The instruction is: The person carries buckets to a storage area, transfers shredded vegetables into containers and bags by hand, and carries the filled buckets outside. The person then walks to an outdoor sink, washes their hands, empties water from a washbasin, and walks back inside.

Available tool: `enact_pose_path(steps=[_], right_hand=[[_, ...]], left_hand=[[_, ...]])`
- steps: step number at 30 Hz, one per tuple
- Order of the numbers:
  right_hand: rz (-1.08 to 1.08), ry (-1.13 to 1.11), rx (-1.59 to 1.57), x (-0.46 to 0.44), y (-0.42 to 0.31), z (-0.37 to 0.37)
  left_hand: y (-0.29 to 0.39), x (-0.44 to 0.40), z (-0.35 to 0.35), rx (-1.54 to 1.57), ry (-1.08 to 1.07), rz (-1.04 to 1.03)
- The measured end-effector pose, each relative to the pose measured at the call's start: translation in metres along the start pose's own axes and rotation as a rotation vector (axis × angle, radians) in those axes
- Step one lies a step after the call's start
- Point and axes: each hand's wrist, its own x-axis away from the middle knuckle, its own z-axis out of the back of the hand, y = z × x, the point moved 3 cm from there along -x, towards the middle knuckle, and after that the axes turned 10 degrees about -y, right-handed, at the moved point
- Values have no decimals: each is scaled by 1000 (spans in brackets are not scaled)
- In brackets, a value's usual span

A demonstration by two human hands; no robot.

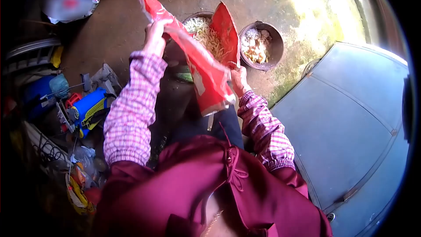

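Note:
Between my hands is a red sheet (199, 63), creased and shiny, spread from upper left to lower right with a pointed flap standing up at the right. My left hand (155, 37) is closed on its upper left part. My right hand (239, 79) grips its right side near the bottom of the flap. Beyond the sheet, partly covered by it, a round container (199, 14) holds pale shredded strips (202, 35). A second round bucket (277, 46), with whitish and orange-brown scraps inside, stands just right of the flap.
A large grey-blue panel (346, 118) fills the right side. Bags, a blue and yellow item (87, 109) and other clutter lie at the left. A white round thing (70, 4) is at the upper left. A green object (184, 75) lies below the strips.

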Motion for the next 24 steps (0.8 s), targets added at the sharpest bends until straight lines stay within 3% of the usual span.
enact_pose_path(steps=[5, 9, 11, 13, 14, 16, 17, 18, 19, 20, 21, 24], right_hand=[[56, 68, 53, -18, 42, 4], [-77, 171, -251, -6, 18, -18], [-42, 146, -131, -27, 58, -2], [-35, 92, -611, -27, 64, -1], [-23, 105, -533, -20, 52, -1], [-32, 166, -494, -9, 25, -7], [-2, 149, -560, -8, 16, -10], [-22, 142, -488, -9, 23, -7], [40, 153, -300, -12, 25, -3], [100, 151, -110, -13, 26, 0], [159, 166, 79, -13, 28, 2], [183, 193, 225, -8, 22, -11]], left_hand=[[-31, -37, 1, 138, -38, 108], [-49, -25, 9, -21, -87, 135], [-45, -18, 7, 24, -141, 139], [-40, -12, 6, 41, -143, 113], [-32, 3, 1, 5, -236, 116], [-40, 24, 4, -267, -423, -25], [-47, 44, 4, -279, -580, 10], [-55, 64, 4, -440, -723, -66], [-72, 87, 14, -607, -790, 18], [-73, 110, 14, -901, -847, -59], [-97, 128, 22, -1143, -892, -3], [-121, 146, 13, -1420, -829, 63]])
